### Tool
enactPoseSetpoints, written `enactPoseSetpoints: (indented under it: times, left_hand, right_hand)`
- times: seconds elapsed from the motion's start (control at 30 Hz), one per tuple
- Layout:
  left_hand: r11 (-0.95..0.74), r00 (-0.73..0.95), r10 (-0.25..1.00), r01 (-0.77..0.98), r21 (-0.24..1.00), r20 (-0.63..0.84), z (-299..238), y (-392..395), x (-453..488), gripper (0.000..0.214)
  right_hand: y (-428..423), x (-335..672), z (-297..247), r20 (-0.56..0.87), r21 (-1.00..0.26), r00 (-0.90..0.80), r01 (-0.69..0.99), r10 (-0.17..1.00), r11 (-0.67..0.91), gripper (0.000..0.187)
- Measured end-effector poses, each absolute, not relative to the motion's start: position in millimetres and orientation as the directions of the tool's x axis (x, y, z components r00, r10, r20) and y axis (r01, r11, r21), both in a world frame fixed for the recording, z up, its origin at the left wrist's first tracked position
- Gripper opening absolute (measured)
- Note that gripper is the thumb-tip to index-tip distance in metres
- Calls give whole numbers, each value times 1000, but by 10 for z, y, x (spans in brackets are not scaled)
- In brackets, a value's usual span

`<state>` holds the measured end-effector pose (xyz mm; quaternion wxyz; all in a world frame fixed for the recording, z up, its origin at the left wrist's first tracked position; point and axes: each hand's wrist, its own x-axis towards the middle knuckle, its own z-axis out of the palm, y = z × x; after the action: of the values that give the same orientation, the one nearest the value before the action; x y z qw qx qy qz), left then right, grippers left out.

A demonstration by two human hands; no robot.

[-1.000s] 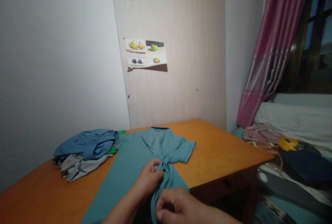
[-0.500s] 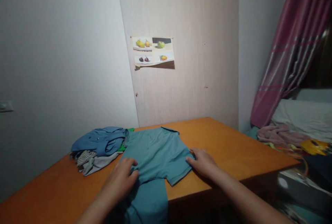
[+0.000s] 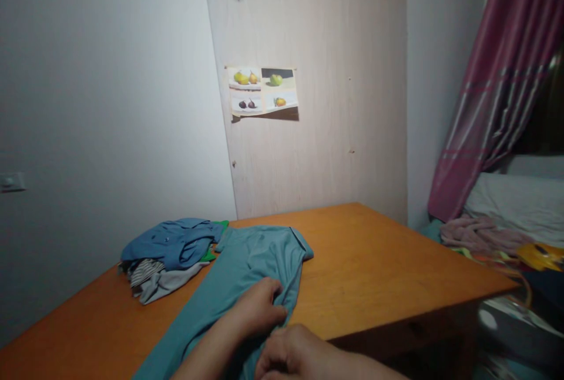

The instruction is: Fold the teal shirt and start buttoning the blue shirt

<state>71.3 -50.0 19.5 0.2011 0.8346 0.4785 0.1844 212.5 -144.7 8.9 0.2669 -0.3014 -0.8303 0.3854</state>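
A teal T-shirt lies across the table, its right side folded inward and its lower part hanging toward me past the near edge. My left hand rests over the folded side, fingers curled on the fabric. Just below and to the right, my right hand is closed at the shirt's near part, close to the left one. The fabric inside its curled fingers is mostly hidden.
A pile of clothes, with a blue garment on top and a grey one below, sits left on the orange table. A fruit picture hangs on the wall. Right of the table are a pink curtain and a pink cloth.
The right side of the T-shirt has been brought over to the left, its sleeve no longer spread out. My right hand has moved left and toward me; my left hand has shifted right.
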Motion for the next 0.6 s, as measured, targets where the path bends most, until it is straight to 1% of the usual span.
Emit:
enactPoseSetpoints:
  times: [0.03,0.07,0.1,0.17,0.2,0.27,0.33,0.37,0.4,0.47,0.53,0.6]
  left_hand:
    - [-487,494,861,725,487,125,212,-532,665,8]
    - [-498,507,852,710,498,130,250,-567,602,5]
    - [-488,504,854,687,539,132,307,-601,524,5]
    - [-419,472,873,598,683,122,475,-663,316,7]
    - [-358,398,907,565,744,135,577,-689,189,6]
    - [-232,233,963,472,850,134,790,-728,-93,10]
    - [-107,42,994,383,917,98,973,-755,-375,17]
    - [-78,-67,992,344,936,107,1043,-767,-503,20]
    - [-84,-144,980,319,944,136,1094,-777,-618,22]
    - [-96,-244,955,280,955,168,1141,-798,-800,21]
    - [-93,-298,939,263,960,172,1132,-814,-922,19]
    - [-97,-368,909,276,956,198,1098,-827,-996,18]
  right_hand:
    - [-1455,2153,130,193,-844,-670,259,717,470,8]
    - [-1442,2201,168,188,-880,-626,234,756,413,9]
    - [-1407,2269,196,202,-906,-543,214,815,366,10]
    - [-1265,2457,208,237,-945,-329,142,914,296,16]
    - [-1160,2571,188,239,-957,-254,104,937,272,22]
    - [-914,2810,103,259,-954,-85,132,962,269,26]
    - [-669,3024,-10,258,-939,90,259,962,228,23]
    - [-564,3105,-63,242,-915,141,361,960,178,24]
    - [-477,3163,-107,233,-870,156,474,960,134,29]
    - [-360,3197,-154,243,-745,123,659,962,104,41]
    - [-310,3131,-145,249,-625,46,770,967,124,51]
    - [-301,2997,-94,244,-542,-43,822,969,173,60]
